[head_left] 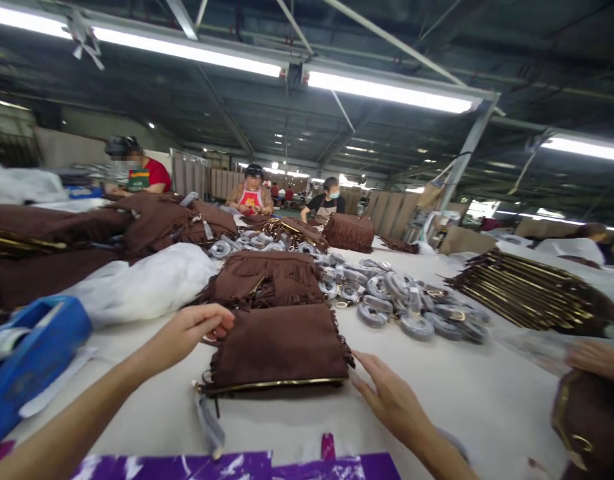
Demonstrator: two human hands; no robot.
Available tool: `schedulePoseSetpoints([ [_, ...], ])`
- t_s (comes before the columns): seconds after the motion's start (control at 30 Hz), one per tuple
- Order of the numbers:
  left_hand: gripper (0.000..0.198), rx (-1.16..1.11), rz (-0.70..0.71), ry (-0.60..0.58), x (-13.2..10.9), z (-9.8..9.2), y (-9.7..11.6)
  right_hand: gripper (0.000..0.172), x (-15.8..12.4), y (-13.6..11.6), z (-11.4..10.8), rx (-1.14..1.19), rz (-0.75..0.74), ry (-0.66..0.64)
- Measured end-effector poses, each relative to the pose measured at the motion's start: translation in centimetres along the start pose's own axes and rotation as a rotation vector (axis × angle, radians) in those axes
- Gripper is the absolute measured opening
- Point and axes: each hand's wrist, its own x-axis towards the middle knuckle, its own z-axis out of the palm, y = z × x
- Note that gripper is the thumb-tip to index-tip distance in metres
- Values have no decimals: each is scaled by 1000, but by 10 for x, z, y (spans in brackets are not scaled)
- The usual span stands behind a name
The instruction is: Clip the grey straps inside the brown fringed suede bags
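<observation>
1. Head view: the left hand [207, 321] is curling its fingers at the far left corner of the brown bag [281, 343]; I cannot tell whether it is gripping anything.
2. The right hand [384, 387] is extending its fingers, wide, beside the bag.
3. The bag is lying between both hands on the desk [267, 427].
4. Coiled straps [399, 288] are lying beyond the right hand.

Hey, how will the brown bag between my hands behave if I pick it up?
The brown bag would probably sag, since its body looks soft. Its loose fringe would likely swing. Lying flat on the table, it seems unlikely to roll.
</observation>
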Motion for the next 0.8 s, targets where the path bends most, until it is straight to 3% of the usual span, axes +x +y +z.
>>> schedulePoseSetpoints([
  [0.1, 31, 189, -5, 48, -8, -5, 3, 32, 4, -25, 5, 44, -83, 34],
  [0.2, 25, 477, -6, -106, -23, 2, -6, 26, 5, -68, 5, 172, -222, -127],
  [0.3, 28, 615, -3, -255, -38, 14, -20, 22, 6, -105, 13, 317, -315, -283],
  [0.43, 16, 693, -44, -198, -49, 25, -30, 14, 10, -144, 35, 359, -257, -295],
  [0.5, 13, 644, -65, -160, -52, 28, -28, 9, 14, -167, 43, 323, -170, -297],
  [0.63, 24, 356, -58, -111, -54, 33, -25, 39, 28, -208, 50, 221, -60, -354],
  [0.73, 34, 164, -61, -119, -48, 37, -28, 36, 41, -219, 51, 137, -87, -432],
  [0.8, 42, 96, -102, -155, -43, 39, -31, 33, 45, -215, 50, 147, -113, -401],
])
